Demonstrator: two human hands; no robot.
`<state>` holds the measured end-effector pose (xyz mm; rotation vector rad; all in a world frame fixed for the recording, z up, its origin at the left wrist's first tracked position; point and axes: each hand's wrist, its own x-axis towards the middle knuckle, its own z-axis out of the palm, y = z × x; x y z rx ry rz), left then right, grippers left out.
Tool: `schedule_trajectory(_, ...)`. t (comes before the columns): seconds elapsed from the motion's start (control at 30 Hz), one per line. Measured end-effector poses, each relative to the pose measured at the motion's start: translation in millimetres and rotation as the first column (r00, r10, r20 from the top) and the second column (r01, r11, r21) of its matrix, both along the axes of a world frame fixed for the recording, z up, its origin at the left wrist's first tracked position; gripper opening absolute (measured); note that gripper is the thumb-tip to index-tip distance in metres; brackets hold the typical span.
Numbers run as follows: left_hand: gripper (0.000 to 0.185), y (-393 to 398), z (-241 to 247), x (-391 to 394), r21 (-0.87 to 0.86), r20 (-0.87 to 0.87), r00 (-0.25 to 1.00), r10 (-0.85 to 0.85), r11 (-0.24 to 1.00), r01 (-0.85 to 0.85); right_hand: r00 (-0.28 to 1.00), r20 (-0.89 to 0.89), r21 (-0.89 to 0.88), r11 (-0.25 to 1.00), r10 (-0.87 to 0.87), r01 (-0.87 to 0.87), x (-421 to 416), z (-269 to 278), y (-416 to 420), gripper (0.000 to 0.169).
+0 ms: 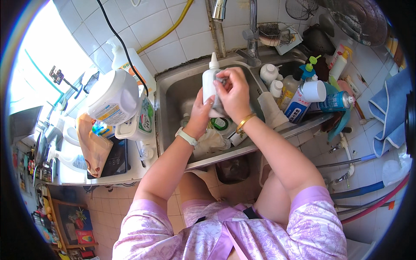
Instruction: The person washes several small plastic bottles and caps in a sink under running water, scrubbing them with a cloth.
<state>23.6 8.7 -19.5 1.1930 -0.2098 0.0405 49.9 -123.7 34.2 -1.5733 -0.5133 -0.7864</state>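
Note:
My left hand (199, 112) grips the lower part of a white plastic bottle (208, 79) with a pointed nozzle, held upright above the sink basin. My right hand (234, 92) pinches a grey cloth (219, 104) against the bottle's right side. Part of the bottle is hidden behind the cloth and fingers. Beneath my hands, the stainless steel sink (175, 86) holds a container with a green round label (219, 124), a crumpled pale cloth or bag (211, 141) and other items partly covered by my arms.
Several bottles and spray cans (297, 102) crowd the smaller basin at right, beside a draped pale cloth (271, 109). A faucet (253, 39) rises behind. Large white containers (112, 94) stand on the left counter, near a black induction cooker (117, 156). A black cable (120, 44) hangs in front of the tiles.

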Motion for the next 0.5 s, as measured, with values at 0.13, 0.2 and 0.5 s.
schedule_trajectory(0.13,0.066,-6.4,8.8,-7.5,0.067,-0.035,0.998,-0.046,0.997,0.048,0.971,-0.229,0.183,0.983,0.074,-0.031,20.2,2.9,-15.7,0.021)
schedule_trajectory(0.2,0.070,-7.8,17.5,-13.1,0.161,-0.012,0.998,-0.054,0.985,0.055,0.936,-0.273,0.349,0.929,0.224,-0.121,24.6,2.2,-20.2,0.022)
schedule_trajectory(0.5,0.074,5.1,24.3,-20.5,-0.264,-0.230,0.808,-0.543,0.834,0.485,0.250,-0.340,0.674,0.420,0.907,-0.608,20.4,10.6,-42.8,0.052)
